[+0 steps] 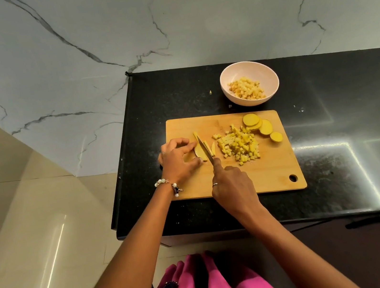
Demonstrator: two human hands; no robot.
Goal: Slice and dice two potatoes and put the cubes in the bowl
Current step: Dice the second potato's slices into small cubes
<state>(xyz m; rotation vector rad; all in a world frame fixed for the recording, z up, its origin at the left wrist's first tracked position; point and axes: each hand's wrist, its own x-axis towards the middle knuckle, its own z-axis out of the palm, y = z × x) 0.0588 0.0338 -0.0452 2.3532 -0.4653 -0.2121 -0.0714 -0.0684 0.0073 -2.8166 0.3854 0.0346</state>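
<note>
I judge the job past halfway: the bowl (230,91) already holds cubes, a pile of cubes (239,146) waits on the cutting board (260,177), and round slices (260,125) remain uncut. My left hand (179,159) curls its fingers onto a stack of potato slices (199,153), while my right hand (232,184) grips the knife (205,150), cutting strips.

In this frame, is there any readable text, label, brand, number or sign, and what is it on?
None can be read.
Cutting board: plain wood, no mark visible.
Bowl: plain, no print.
Knife: blade too small to show any brand.
Countertop and wall: only speckle and veining.
</note>
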